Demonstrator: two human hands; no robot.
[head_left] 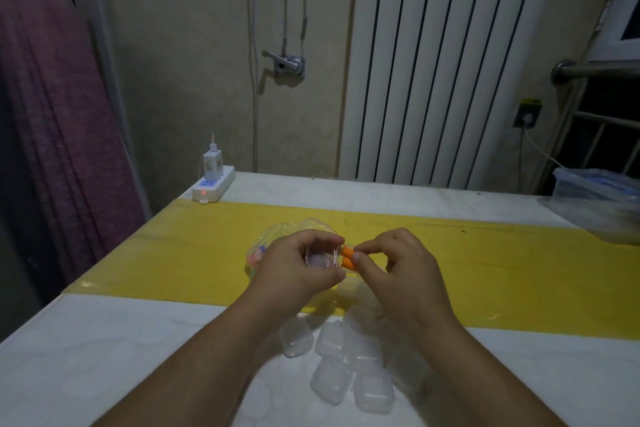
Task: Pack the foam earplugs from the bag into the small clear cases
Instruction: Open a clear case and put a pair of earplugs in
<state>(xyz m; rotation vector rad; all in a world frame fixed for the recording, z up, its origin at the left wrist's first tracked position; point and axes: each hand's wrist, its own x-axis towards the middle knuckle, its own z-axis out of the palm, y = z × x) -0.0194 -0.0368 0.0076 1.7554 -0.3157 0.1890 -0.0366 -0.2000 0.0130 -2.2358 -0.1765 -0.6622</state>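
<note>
My left hand (294, 267) grips a small clear case (320, 258) with its mouth facing up, above the yellow strip of the table. Right beside the case's right edge, my right hand (401, 270) pinches two orange foam earplugs (347, 256) between thumb and fingers. Behind my left hand lies the clear plastic bag (277, 236) with several coloured earplugs (258, 256) in it, partly hidden. A heap of several small clear cases (346, 367) lies on the white tabletop between my forearms.
The table (121, 357) is white with a yellow strip (502, 270) across it. A white power strip (213, 185) with a charger sits at the back left corner. A clear plastic container (595, 198) stands at the right edge. A radiator and wall are behind.
</note>
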